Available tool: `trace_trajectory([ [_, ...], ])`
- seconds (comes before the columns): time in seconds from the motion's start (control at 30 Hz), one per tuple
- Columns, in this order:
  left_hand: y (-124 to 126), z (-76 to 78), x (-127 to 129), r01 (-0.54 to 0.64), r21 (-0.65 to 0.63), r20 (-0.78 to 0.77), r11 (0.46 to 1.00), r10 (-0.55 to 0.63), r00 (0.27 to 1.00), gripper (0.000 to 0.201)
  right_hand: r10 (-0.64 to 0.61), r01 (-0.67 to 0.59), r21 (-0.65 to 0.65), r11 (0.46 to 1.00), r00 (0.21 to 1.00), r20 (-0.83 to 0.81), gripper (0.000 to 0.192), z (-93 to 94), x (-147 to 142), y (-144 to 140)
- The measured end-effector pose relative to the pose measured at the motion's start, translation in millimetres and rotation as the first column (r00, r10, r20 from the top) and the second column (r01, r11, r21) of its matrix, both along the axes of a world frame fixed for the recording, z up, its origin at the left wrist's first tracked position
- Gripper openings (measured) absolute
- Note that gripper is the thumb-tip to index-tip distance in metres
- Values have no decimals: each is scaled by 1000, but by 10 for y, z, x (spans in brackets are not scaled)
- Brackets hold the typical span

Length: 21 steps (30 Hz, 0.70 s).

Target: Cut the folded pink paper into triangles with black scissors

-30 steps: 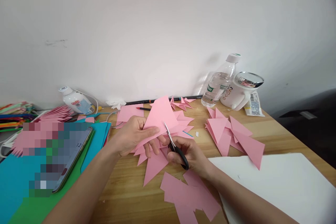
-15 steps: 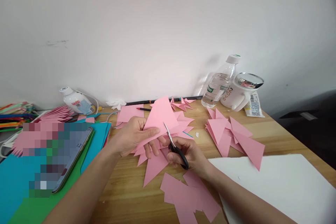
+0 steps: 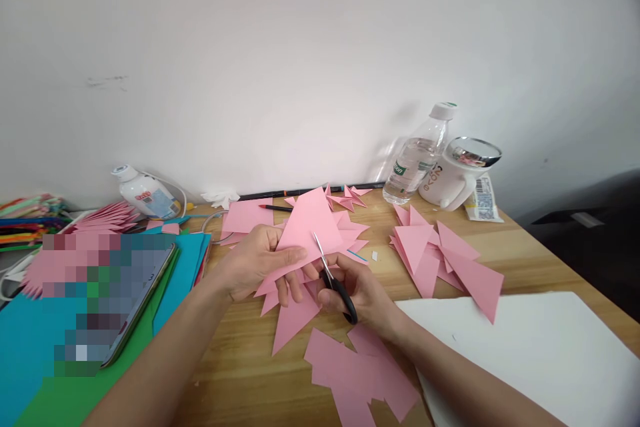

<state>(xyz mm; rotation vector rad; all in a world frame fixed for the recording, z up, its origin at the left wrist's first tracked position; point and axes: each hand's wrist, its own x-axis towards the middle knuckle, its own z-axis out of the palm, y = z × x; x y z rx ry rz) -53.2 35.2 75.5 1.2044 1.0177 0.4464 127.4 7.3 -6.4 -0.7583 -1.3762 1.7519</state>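
A folded piece of pink paper (image 3: 311,220) is pinched between the thumb and fingers of my left hand (image 3: 263,263). My right hand (image 3: 357,290) grips black-handled scissors (image 3: 343,297), fingers closed around the handles. The scissor blades point up and to the left, lying against the paper near its lower right edge. How far they have cut into it I cannot tell. Beneath both hands spreads a heap of pink paper pieces (image 3: 295,323), partly hidden by my fingers. Nearer to me lie flat pink offcuts (image 3: 357,370).
More folded pink pieces (image 3: 415,253) lie to the right, beside a white board (image 3: 515,353). A water bottle (image 3: 414,163) and a white mug (image 3: 450,180) stand at the back right. On the left are a phone (image 3: 140,300), blue paper (image 3: 183,273) and a white bottle (image 3: 145,193).
The held paper has shifted slightly down and to the right, with my left hand. My right hand and the scissors have barely moved.
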Motion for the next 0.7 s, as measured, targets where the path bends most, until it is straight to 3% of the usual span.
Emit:
trace_trajectory([
  [0.7,-6,10,-4,11,-15,-2,1000,-11,1000,28,-7,7,-28,1000,1000,-21,31,-87,-8,13],
])
